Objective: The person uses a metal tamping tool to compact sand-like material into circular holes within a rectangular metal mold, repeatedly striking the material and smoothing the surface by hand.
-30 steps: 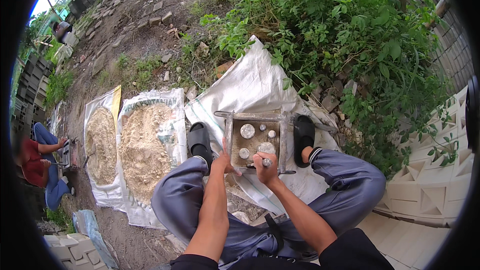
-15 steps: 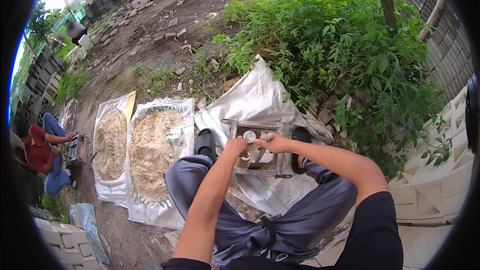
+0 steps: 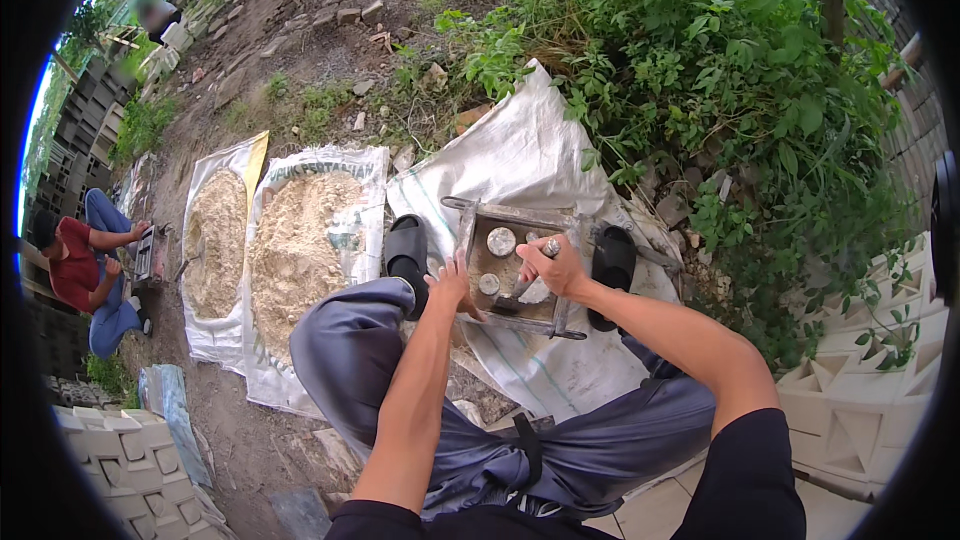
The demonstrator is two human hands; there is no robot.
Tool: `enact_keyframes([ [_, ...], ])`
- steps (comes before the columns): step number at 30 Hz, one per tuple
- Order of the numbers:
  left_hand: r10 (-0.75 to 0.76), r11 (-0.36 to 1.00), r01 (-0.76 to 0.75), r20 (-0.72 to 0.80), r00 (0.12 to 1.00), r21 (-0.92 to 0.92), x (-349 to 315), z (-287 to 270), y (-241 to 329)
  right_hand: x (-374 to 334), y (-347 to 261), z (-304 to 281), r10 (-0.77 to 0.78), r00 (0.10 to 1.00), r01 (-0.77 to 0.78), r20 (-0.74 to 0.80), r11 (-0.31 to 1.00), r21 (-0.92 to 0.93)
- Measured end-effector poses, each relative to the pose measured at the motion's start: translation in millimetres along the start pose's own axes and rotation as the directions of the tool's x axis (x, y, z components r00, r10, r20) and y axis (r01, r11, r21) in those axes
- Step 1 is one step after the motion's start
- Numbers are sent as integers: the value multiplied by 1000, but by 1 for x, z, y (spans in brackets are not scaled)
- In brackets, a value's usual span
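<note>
A square, dirt-caked mould frame (image 3: 565,318) with projecting handles lies on a white woven sack (image 3: 530,130) between my sandalled feet. Inside it are pale, round-topped pieces, one disc (image 3: 501,242) at the far side and a smaller one (image 3: 488,284) nearer. My right hand (image 3: 562,267) is closed around the handle of a trowel (image 3: 551,248), whose dark blade slants down toward the near side of the frame. My left hand (image 3: 452,286) holds nothing visible, its fingers spread at the frame's left side; whether it touches the frame I cannot tell.
Two sacks bearing heaps of pale sandy material (image 3: 305,240) lie to the left. Beyond them a person in a red shirt (image 3: 75,265) sits beside another frame. Leafy plants (image 3: 700,70) grow at the far right, above stacked pale patterned blocks (image 3: 850,410).
My left hand has come away from the right hand, moving left and opening its fingers. The right hand has shifted slightly right and back, still gripping the trowel. The view has tilted somewhat.
</note>
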State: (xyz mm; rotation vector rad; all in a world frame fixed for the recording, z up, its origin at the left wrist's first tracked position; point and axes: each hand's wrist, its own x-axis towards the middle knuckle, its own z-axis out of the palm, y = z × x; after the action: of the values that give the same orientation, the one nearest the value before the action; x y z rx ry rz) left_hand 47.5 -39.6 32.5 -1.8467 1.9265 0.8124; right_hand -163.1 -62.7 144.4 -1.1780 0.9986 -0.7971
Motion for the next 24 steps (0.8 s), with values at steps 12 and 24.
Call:
enact_keyframes([
  [12, -34, 962, 52, 72, 997, -268, 12, 43, -9, 16, -14, 15, 31, 993, -41, 110, 995, 88],
  [24, 104, 963, -106, -21, 994, -246, 4, 33, -8, 20, -17, 18, -2, 999, 6, 35, 995, -99],
])
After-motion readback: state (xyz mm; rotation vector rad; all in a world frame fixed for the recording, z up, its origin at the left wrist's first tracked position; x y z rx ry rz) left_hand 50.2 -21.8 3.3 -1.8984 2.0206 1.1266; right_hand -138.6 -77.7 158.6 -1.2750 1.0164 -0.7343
